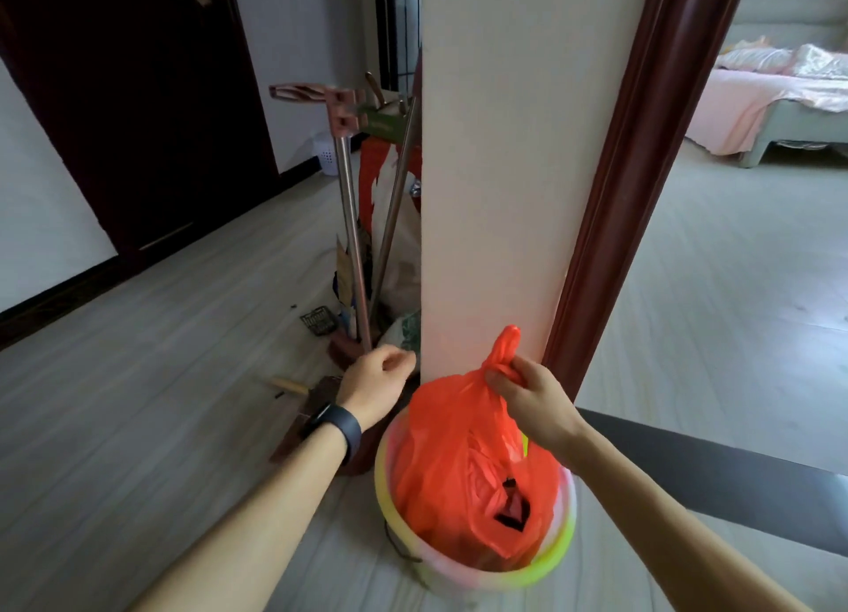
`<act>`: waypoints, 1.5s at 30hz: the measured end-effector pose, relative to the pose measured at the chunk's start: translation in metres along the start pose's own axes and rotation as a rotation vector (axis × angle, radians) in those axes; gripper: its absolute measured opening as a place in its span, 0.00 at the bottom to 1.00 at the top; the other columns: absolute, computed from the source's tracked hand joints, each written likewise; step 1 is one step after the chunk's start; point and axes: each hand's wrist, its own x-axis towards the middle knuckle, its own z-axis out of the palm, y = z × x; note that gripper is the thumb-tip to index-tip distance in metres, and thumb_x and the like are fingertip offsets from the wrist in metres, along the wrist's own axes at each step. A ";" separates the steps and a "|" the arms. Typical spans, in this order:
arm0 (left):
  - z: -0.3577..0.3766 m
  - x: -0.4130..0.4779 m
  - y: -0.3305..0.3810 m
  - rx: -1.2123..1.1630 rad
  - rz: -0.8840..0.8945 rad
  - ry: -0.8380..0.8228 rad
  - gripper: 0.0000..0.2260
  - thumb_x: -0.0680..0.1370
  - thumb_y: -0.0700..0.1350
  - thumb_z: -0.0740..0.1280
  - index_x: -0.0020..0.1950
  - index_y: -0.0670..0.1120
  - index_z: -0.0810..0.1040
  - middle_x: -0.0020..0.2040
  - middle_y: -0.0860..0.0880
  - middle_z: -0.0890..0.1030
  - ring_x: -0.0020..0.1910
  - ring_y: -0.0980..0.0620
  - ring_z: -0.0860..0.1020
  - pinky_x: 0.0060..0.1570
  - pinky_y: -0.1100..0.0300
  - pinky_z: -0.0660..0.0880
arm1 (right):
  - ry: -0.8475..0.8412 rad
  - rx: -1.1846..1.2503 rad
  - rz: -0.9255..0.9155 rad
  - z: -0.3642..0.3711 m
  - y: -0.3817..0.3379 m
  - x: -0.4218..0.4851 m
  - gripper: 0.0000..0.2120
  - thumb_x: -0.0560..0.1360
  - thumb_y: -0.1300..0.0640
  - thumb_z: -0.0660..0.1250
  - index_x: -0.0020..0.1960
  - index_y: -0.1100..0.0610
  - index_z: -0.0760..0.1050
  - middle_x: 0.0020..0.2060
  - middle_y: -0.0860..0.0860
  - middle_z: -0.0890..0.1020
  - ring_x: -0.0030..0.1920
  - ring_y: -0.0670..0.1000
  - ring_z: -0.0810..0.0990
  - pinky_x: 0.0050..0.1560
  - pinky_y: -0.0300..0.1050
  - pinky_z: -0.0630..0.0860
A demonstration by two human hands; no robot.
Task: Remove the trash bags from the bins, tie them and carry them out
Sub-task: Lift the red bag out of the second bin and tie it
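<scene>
Two bare forearms reached in from the bottom edge, the left one wearing a dark wristband (337, 428). The right hand (534, 398) gripped the trash bag (452, 464) by its gathered neck, the fingers (500, 384) pinched round the twisted orange-red plastic so that a short tail stood up above them. The bag was bulging and had a small tear low on its near side, with something dark showing through. Its lower part sat inside the bin (382, 474), a round tub with a yellow-green rim, which stood on the pale floor (137, 405) at the foot of a white wall end (495, 152).

The left hand (374, 384) hung just left of the bag, apart from it, fingers loosely curled and, as far as the motion blur allowed, holding nothing.

Behind it, metal mop handles (348, 207) leaned in the corner. Right of the wall end ran a dark red door frame (619, 198), and beyond that stood a bed (771, 97) with pink covers.
</scene>
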 end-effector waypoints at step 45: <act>0.274 -0.076 0.124 0.246 0.508 -0.742 0.56 0.61 0.57 0.79 0.77 0.63 0.44 0.75 0.45 0.63 0.74 0.46 0.62 0.71 0.46 0.65 | 0.329 0.001 0.306 -0.219 0.093 -0.123 0.09 0.81 0.55 0.62 0.53 0.58 0.78 0.25 0.40 0.73 0.25 0.40 0.69 0.27 0.33 0.65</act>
